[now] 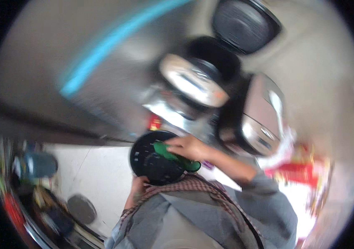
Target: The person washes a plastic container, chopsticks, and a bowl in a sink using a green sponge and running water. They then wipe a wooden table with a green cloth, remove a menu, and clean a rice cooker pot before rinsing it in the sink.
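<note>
A round black pot (145,162), its dark inside speckled with pale spots, is close against my body. My left hand (140,182) grips its near rim from the lower left, with most of the fingers hidden. Inside the pot, my right hand (192,147) pinches a green cloth-like piece (164,151), whose exact kind is blurred. Part of that green piece reaches toward the pot's right rim. Just beyond the pot stands a rice cooker with a pale front panel (192,81); its black lid (245,26) is raised.
To the right, a second, closed cooker (262,118) has a white spoon (276,101) on top. Red and gold packaging (298,171) lies right of my arm. A grey stool (82,208) is on the pale floor (102,174). A blue strip (117,43) crosses the dark surface at left.
</note>
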Demonstrator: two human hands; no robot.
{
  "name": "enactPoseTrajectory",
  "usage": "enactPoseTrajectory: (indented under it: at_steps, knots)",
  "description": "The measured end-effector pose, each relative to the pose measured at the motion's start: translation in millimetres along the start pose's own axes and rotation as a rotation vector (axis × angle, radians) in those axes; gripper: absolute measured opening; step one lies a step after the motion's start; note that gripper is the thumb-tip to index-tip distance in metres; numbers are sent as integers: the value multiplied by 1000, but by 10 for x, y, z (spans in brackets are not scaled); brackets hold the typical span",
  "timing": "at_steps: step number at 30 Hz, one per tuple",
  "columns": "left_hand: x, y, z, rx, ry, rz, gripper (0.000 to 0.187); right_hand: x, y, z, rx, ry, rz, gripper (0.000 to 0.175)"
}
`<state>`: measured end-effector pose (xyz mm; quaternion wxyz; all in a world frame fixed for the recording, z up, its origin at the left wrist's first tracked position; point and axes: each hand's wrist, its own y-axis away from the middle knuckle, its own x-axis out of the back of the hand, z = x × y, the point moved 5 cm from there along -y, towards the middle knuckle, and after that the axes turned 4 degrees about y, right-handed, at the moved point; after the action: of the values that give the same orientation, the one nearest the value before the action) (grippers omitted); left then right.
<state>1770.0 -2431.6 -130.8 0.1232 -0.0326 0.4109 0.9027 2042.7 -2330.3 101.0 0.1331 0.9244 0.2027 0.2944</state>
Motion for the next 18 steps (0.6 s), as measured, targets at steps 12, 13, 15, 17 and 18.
enactPoseTrajectory:
  at_steps: [12, 13, 15, 17, 18]
  knots:
    - [1488, 857, -242, 48, 441, 831, 76, -1814, -1291, -866, -13, -849, -580, 35]
    - [1627, 909, -235, 61, 485, 881, 75, -1897, -1435, -944, -78, -926, -686, 35]
    - [1811, 749, -83, 21, 746, 900, 78, -1911, -1821, -1055, -21, -965, -561, 34]
    - [2051, 700, -21, 24, 880, 980, 77, -1972, -2184, -1146, -24, -976, -472, 34]
    - [2258, 725, 35, 49, 857, 1060, 74, -2091, -2357, -1200, -36, -963, -493, 34]
